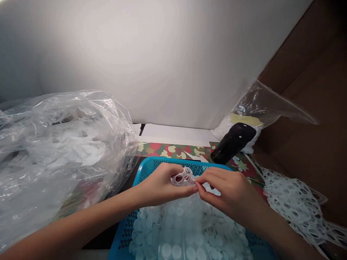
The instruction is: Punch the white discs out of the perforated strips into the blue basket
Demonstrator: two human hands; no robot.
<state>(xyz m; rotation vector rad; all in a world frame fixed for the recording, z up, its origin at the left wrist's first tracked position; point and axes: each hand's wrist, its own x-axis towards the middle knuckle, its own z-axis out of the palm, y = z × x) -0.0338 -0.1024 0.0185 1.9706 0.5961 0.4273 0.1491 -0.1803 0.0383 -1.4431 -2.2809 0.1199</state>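
My left hand [159, 184] grips a curled, translucent plastic sheet [182, 211] with round cut-outs. Open holes show in its upper end, between the thumb and fingers. Its lower part hangs down with rows of round discs still in place. My right hand [226, 191] is closed in a pinch at the sheet's edge, close to the left thumb tip; whether a loose disc is between those fingertips is too small to tell. Below both hands stands a blue perforated basket [141, 171], holding a heap of loose translucent white discs [219, 234].
On the left lies a large clear plastic bag [81, 144] with white pieces inside. Behind the basket's right side is a black object [233, 142], near a clear bag of white material [249, 144]. Punched-out sheets [295, 202] are piled at right, beside a brown cardboard panel [311, 90].
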